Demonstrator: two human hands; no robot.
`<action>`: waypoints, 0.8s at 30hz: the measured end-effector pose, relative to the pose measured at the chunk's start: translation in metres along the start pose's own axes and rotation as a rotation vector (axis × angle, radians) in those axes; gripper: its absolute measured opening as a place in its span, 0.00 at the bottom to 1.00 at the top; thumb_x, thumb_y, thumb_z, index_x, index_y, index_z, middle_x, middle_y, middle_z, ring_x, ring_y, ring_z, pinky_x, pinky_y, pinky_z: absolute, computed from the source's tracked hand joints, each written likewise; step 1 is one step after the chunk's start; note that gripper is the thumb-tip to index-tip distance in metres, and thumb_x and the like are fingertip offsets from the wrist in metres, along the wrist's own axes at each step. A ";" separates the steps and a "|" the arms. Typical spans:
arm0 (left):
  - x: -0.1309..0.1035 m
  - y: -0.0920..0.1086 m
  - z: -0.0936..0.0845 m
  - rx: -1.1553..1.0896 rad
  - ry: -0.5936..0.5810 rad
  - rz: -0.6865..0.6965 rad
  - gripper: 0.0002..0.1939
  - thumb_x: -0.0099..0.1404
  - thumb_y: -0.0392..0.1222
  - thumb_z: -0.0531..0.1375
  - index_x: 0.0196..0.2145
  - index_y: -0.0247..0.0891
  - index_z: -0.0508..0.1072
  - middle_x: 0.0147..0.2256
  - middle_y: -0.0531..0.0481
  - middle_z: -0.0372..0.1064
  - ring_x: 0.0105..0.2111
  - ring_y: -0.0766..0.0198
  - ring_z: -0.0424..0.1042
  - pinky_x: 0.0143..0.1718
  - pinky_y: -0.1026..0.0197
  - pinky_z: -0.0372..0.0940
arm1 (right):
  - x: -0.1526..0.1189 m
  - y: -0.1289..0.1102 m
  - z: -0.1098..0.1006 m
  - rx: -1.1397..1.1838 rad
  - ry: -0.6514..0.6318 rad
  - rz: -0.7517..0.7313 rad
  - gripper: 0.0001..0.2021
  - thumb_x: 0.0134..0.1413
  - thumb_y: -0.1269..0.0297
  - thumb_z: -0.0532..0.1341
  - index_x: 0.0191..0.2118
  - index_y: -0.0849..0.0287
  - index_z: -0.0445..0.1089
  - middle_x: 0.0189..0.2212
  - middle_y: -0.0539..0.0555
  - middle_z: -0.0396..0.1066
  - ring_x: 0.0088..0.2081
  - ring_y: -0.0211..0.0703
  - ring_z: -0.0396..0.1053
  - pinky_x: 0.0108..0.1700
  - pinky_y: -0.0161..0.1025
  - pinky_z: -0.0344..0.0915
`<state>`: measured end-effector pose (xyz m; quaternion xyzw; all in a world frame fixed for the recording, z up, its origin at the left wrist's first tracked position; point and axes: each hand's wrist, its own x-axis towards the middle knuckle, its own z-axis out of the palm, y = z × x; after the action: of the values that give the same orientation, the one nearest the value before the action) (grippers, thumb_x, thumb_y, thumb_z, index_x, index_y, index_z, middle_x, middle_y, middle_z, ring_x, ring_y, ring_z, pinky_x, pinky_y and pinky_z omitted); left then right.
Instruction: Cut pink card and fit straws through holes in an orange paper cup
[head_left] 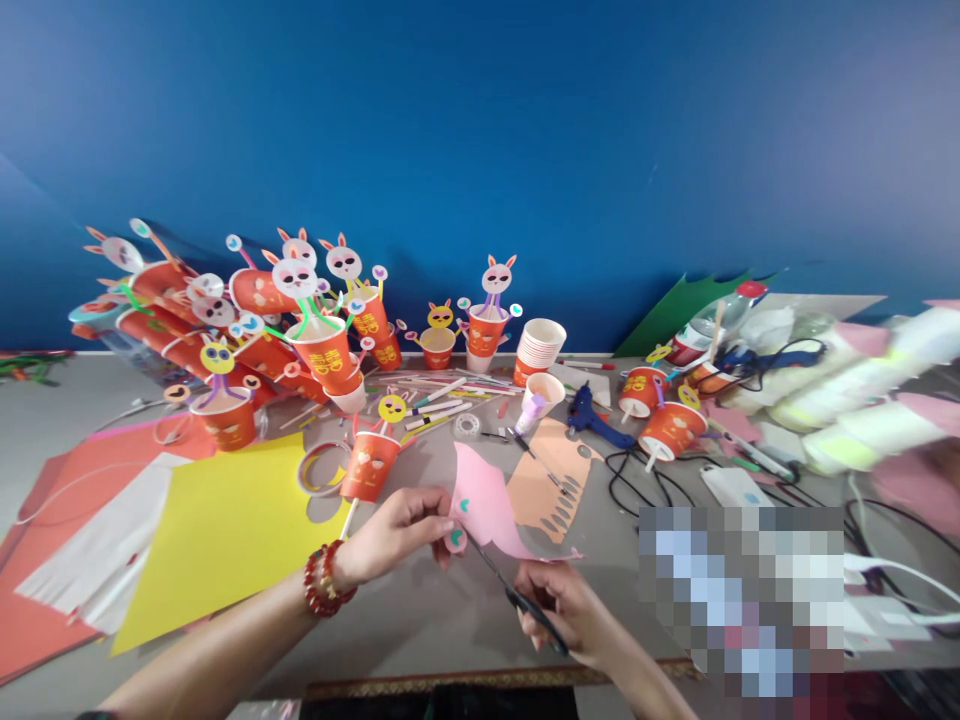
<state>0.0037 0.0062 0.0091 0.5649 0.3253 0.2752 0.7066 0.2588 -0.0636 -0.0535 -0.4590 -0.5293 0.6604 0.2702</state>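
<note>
My left hand pinches the edge of a sheet of pink paper. Small green heart-like shapes mark the sheet, one of them on a rounded bit by my fingertips. Black-handled scissors are gripped in my right hand, their blades pointing up and left into the paper's lower edge. Just beyond lies an orange paper sheet with several oval holes cut in it. A red paper cup with a yellow face stands close to my left wrist.
Red cups with rabbit faces crowd the back left. Yellow paper covers the left side. Stacked cups, pens and a blue glue gun lie behind the pink sheet. Cables and wrapped rolls occupy the right.
</note>
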 end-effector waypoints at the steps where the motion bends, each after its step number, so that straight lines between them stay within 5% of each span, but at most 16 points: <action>1: 0.000 0.000 0.000 0.002 0.003 -0.003 0.17 0.66 0.51 0.61 0.35 0.31 0.76 0.31 0.46 0.73 0.27 0.65 0.72 0.31 0.63 0.69 | 0.000 0.001 0.000 0.003 0.000 -0.001 0.15 0.44 0.60 0.64 0.22 0.56 0.55 0.16 0.43 0.62 0.16 0.31 0.61 0.19 0.28 0.59; 13: -0.001 -0.002 0.001 0.010 0.059 0.029 0.17 0.66 0.51 0.61 0.32 0.32 0.74 0.30 0.46 0.74 0.27 0.66 0.71 0.31 0.63 0.67 | 0.000 0.001 0.000 0.011 0.006 0.013 0.15 0.43 0.63 0.63 0.21 0.55 0.53 0.16 0.42 0.57 0.17 0.33 0.62 0.19 0.28 0.57; 24: -0.006 0.001 0.009 -0.039 0.150 0.014 0.17 0.66 0.52 0.61 0.31 0.33 0.72 0.31 0.45 0.76 0.25 0.66 0.72 0.31 0.64 0.66 | 0.003 0.012 0.004 -0.022 0.063 0.000 0.11 0.45 0.62 0.63 0.23 0.57 0.60 0.17 0.45 0.63 0.18 0.32 0.60 0.21 0.29 0.60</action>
<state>0.0069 -0.0042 0.0122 0.5311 0.3678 0.3280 0.6893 0.2556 -0.0660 -0.0656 -0.4824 -0.5279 0.6397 0.2816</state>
